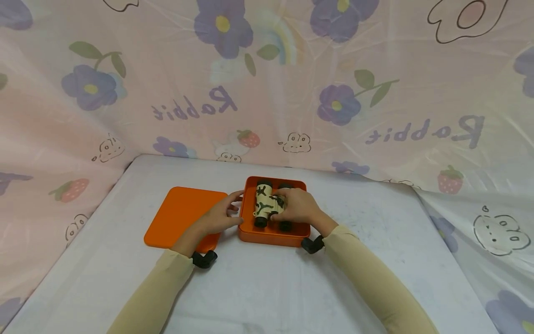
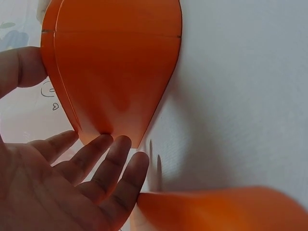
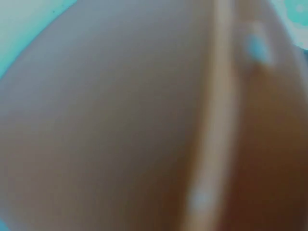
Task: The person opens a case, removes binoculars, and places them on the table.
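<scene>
A pair of camouflage-patterned binoculars (image 1: 263, 204) with black ends lies in the orange box (image 1: 271, 239). My right hand (image 1: 297, 205) grips the binoculars from above, its thumb and fingers over the middle, hiding much of the right barrel. At the box's left side is my left hand (image 1: 219, 215), its fingers spread and loosely bent. In the left wrist view, the thumb and fingertips of the left hand (image 2: 82, 173) touch or nearly touch the box's wall (image 2: 115, 82). The right wrist view is too blurred to make out the grip.
An orange lid (image 1: 183, 215) lies flat on the white table (image 1: 258, 287), left of the box and partly under the left forearm. A printed curtain (image 1: 271, 93) hangs behind the table and along both sides. Black wrist mounts (image 1: 204, 260) are on both wrists.
</scene>
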